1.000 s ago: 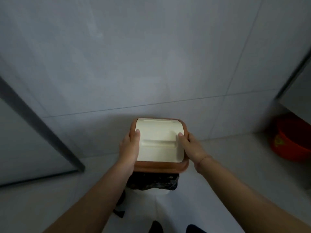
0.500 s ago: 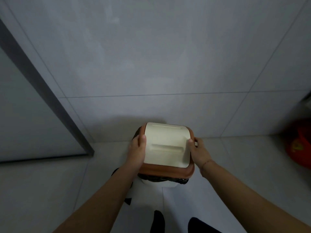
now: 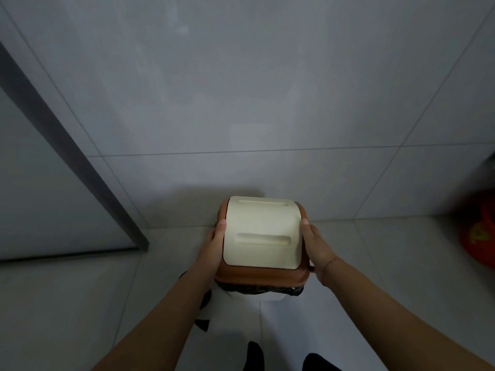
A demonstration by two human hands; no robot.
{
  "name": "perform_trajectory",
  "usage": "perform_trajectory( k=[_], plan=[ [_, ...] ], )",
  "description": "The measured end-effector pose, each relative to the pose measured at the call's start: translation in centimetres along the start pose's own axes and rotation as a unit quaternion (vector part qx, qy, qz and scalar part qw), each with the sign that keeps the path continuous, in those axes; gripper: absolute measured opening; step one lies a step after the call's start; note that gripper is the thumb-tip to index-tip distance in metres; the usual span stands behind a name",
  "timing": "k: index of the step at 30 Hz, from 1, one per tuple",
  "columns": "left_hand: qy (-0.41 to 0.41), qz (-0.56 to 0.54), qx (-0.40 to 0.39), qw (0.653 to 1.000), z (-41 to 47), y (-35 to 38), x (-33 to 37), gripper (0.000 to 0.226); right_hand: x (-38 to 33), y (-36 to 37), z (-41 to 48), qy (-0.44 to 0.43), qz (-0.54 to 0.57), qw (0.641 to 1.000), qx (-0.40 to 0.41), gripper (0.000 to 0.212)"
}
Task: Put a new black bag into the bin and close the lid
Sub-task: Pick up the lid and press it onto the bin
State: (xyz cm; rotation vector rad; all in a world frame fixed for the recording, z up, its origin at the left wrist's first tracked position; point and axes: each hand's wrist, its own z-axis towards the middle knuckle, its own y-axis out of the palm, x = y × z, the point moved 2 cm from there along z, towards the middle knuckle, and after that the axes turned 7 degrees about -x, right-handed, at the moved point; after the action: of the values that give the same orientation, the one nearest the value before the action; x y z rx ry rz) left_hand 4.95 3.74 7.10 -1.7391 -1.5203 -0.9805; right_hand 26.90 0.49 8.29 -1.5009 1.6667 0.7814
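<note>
Head view | both hands, left hand (image 3: 214, 245) and right hand (image 3: 317, 246), still clasp lid (image 3: 261, 234) sides | bin sits lower in frame

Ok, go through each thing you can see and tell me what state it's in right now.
Brown-rimmed cream plastic lid: seated on the bin, closed.
Black plastic bag: fitted, its edge showing under the lid.
White bin: upright on the floor.
Left hand: pressed against the lid's side.
Right hand: pressed against the opposite side.
Red tub: upright, partly out of frame.
</note>
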Motion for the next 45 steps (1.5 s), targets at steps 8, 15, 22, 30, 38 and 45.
perform_trajectory(
  k=[8,15,22,30,38,45],
  plan=[
    [-0.021,-0.002,-0.033,0.999,0.2,0.2,-0.7,0.066,-0.2,-2.1,1.1,0.008,0.016,1.0,-0.01,0.057],
    [-0.032,0.011,-0.015,0.999,0.3,-0.4,-1.5,0.037,0.2,-2.7,1.3,0.044,0.021,0.998,-0.031,0.044],
    [-0.06,0.02,-0.034,0.997,1.5,0.3,2.6,0.061,-1.6,-3.2,2.2,0.065,-0.021,0.996,-0.06,0.052],
    [-0.016,0.016,-0.047,0.999,4.2,1.2,3.5,0.06,-3.0,-2.0,4.5,-0.058,-0.044,0.995,-0.074,0.053],
    [0.027,0.012,-0.041,0.999,4.6,1.4,2.9,0.05,-2.3,-1.7,5.1,-0.064,-0.057,0.996,-0.02,0.054],
    [0.049,0.05,-0.019,0.997,2.3,1.1,2.8,0.076,-2.0,-2.3,2.7,-0.063,-0.069,0.995,-0.025,0.074]
  ],
)
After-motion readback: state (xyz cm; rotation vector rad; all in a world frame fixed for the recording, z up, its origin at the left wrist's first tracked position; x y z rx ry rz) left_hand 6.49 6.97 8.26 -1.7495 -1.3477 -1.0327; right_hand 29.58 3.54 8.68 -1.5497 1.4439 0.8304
